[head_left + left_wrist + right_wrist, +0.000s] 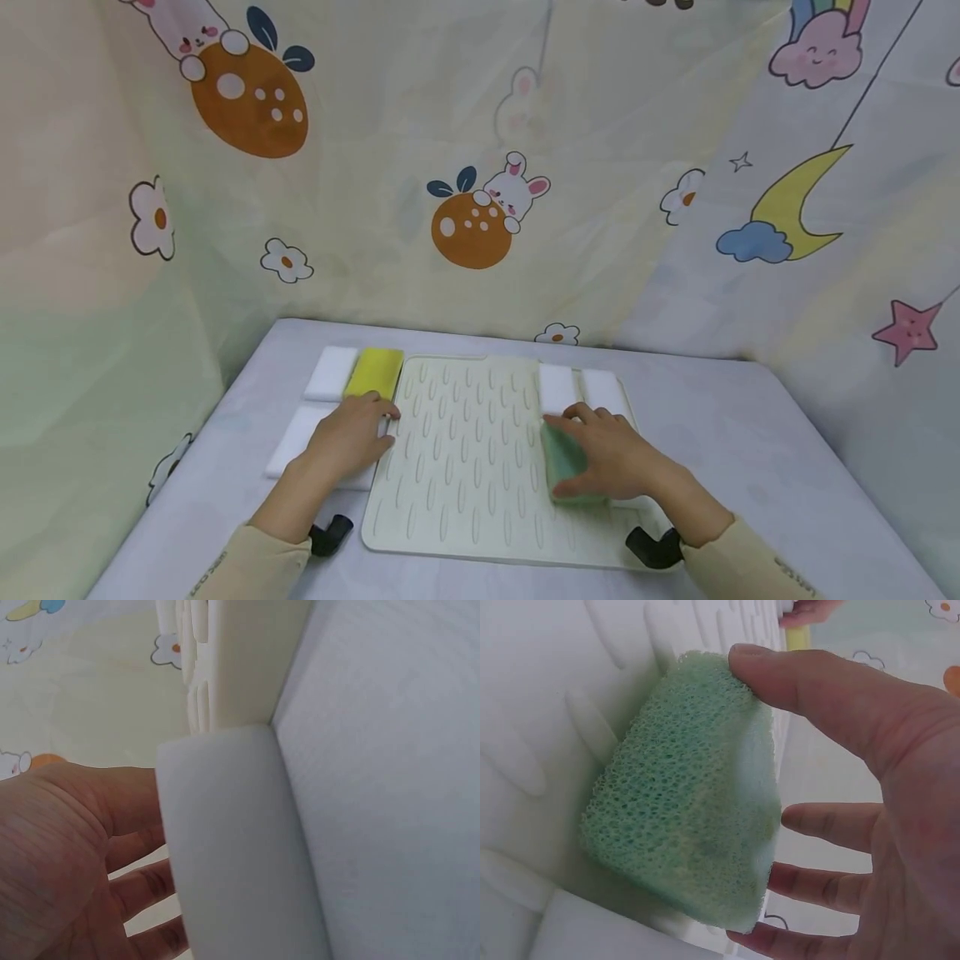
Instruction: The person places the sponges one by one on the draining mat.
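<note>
On the ridged cream drying mat (465, 467), just nearer than a pair of white sponges (557, 388), seemingly for one column: green porous sponge (561, 457), laid flat. Right hand (613, 450) spread over it, thumb and near-straight fingers touching its edges, not curled round, presumably to span its length. Off the mat, left hand (351, 432) spread over a large white block (298, 437), near the yellow sponge (374, 371); no hold visible, fingertip contact hidden.

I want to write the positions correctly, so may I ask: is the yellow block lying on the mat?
No, the yellow block lies on the table, beyond the left edge of the mat.
</note>
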`<state>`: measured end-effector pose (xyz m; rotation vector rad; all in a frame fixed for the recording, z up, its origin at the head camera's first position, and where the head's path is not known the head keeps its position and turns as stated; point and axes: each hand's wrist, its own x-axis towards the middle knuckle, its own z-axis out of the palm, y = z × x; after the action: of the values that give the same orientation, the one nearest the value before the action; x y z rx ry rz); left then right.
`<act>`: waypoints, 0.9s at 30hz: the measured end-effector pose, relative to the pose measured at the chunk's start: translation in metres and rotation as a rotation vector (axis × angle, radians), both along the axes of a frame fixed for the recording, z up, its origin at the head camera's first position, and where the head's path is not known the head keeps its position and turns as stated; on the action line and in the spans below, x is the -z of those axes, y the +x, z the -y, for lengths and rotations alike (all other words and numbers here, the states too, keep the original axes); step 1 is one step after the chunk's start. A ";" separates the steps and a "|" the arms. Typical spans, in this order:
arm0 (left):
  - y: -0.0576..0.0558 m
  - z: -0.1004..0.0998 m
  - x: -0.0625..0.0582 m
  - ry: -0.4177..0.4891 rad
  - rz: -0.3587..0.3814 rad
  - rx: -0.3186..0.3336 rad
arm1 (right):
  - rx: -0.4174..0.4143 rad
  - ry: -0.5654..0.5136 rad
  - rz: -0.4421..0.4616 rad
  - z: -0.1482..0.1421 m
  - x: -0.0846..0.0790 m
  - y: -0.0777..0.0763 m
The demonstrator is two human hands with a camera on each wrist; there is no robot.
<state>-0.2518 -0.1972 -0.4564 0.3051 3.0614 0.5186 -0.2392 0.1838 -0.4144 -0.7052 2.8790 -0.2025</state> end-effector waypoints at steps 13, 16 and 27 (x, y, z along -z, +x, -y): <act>0.000 0.000 -0.001 0.006 0.005 -0.002 | 0.027 0.021 0.009 0.005 0.006 0.003; 0.000 -0.001 -0.002 0.003 0.005 -0.001 | 0.034 0.026 0.011 0.006 0.009 0.004; 0.000 0.000 -0.001 0.001 0.015 0.002 | 0.061 0.007 0.051 0.004 0.013 0.003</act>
<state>-0.2522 -0.1974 -0.4551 0.3029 3.0465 0.5202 -0.2358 0.1797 -0.4278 -0.6021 2.8538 -0.2145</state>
